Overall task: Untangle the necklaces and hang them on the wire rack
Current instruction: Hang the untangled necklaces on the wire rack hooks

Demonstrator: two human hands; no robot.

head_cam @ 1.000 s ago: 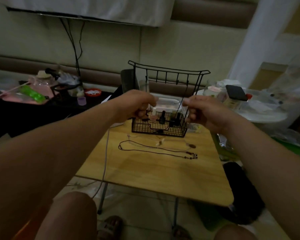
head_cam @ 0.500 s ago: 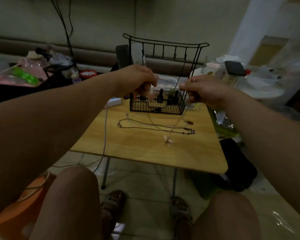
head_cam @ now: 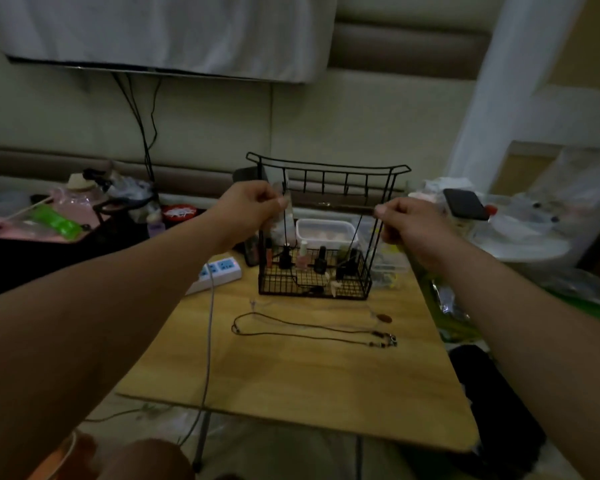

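Head view: left hand (head_cam: 253, 209) and right hand (head_cam: 407, 225) pinch necklace (head_cam: 356, 232) before rack (head_cam: 329, 166); we judge it limp, light; grip near ends.

The left hand (head_cam: 253, 206) and the right hand (head_cam: 400, 220), over the far part of the table (head_cam: 326, 382), are bare. The left forearm (head_cam: 118, 306) and the right forearm (head_cam: 520, 317) are uncovered along all their visible length. Below the table's near edge one bare knee (head_cam: 153, 459) shows.
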